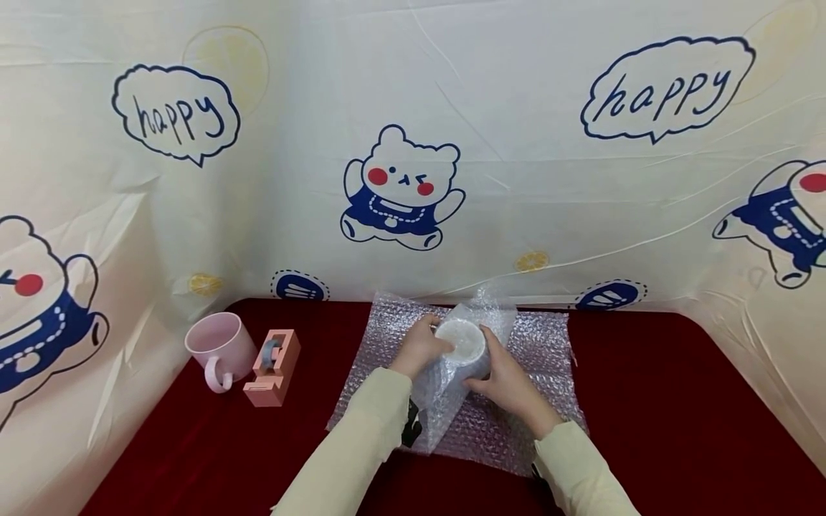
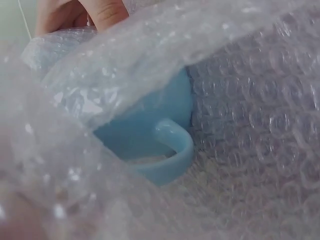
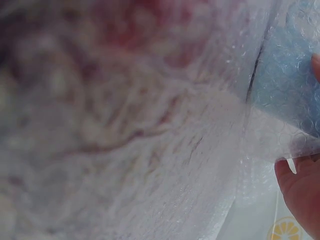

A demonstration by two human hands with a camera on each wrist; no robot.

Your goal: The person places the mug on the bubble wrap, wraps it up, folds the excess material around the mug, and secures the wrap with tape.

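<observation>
A light blue mug (image 2: 175,100) is partly covered by bubble wrap, its handle showing under a fold in the left wrist view. In the head view its round end (image 1: 462,342) faces up under a layer of wrap. My left hand (image 1: 422,347) grips its left side, with the thumb over the upper edge. From the right, my right hand (image 1: 503,376) curls around the wrapped side. Beneath lies a spread sheet of bubble wrap (image 1: 542,358). The right wrist view shows the blue side through clear film, with fingertips at its edge.
A pink mug (image 1: 222,344) stands on the left of the dark red tablecloth (image 1: 665,401). Beside it is a pink tape dispenser (image 1: 274,369) with a roll in it. A printed white cloth (image 1: 529,165) hangs behind and at both sides.
</observation>
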